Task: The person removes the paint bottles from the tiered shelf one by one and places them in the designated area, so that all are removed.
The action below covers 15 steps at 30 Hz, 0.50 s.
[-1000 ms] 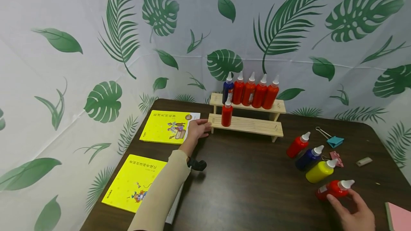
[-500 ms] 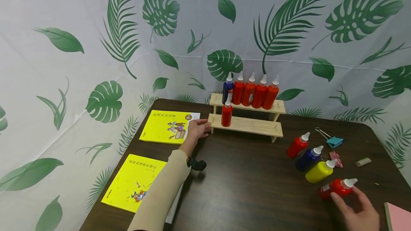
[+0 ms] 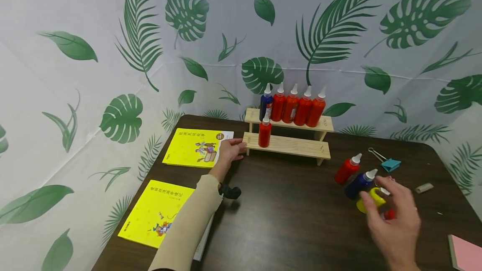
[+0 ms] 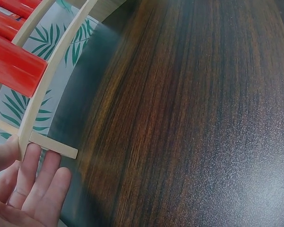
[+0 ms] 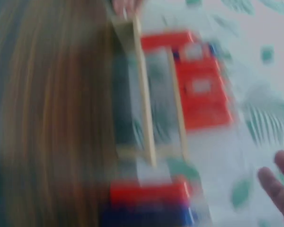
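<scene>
My left hand pinches the left end of the lower step of a two-step wooden rack; in the left wrist view the thumb lies on top, other fingers below. One red squeeze bottle stands on that step. My right hand hovers over the table at right, thumb and fingers spread, holding nothing. It partly covers a yellow bottle and mostly hides a red bottle. Beyond them are a blue bottle and another red bottle. The right wrist view is blurred.
The upper step holds a blue bottle and several red ones. Two yellow books lie at left. A teal binder clip, a small pale block and a pink pad are at right. Leaf-patterned cloth hangs behind.
My right hand has let go of the nearest red bottle and moved up and left over the yellow one. The left hand keeps its place at the rack.
</scene>
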{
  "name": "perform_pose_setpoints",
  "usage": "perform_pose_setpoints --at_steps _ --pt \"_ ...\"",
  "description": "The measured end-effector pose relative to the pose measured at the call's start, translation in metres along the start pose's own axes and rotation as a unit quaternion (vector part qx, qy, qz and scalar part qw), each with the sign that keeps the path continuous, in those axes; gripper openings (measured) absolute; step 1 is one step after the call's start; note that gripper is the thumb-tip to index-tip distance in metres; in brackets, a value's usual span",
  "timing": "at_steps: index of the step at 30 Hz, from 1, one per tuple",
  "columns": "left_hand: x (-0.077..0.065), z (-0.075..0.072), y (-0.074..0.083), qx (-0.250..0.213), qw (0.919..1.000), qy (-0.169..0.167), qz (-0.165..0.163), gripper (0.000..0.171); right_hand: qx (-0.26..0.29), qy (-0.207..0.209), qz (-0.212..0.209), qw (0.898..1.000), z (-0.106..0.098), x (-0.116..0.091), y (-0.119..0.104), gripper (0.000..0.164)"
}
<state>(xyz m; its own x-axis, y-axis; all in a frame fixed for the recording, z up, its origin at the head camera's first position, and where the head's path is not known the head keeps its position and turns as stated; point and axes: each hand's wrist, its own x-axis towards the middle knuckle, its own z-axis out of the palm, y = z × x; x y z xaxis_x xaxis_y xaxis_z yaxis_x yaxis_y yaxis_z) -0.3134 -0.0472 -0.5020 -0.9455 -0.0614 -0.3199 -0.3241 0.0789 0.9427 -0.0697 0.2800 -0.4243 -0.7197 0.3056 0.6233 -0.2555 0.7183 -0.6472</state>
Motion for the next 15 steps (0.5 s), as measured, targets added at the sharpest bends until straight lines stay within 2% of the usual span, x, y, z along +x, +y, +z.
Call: perform_pose_setpoints --at_steps 3,7,11,15 --pt "0.000 0.000 0.000 0.001 1.0000 -0.003 0.001 0.031 0.035 -0.082 -0.009 0.996 0.040 0.009 -0.008 0.055" --pt "0.000 -0.001 -0.001 0.000 1.0000 -0.001 0.001 0.031 0.066 -0.176 0.005 0.982 0.097 0.022 -0.009 0.053" --pt "0.001 -0.002 -0.001 0.002 1.0000 0.002 0.004 0.031 0.115 -0.237 0.032 0.964 0.148 0.039 -0.010 0.056" --pt "0.001 -0.001 0.000 0.004 1.0000 -0.005 0.004 0.033 0.137 -0.275 0.054 0.950 0.189 0.056 -0.011 0.060"
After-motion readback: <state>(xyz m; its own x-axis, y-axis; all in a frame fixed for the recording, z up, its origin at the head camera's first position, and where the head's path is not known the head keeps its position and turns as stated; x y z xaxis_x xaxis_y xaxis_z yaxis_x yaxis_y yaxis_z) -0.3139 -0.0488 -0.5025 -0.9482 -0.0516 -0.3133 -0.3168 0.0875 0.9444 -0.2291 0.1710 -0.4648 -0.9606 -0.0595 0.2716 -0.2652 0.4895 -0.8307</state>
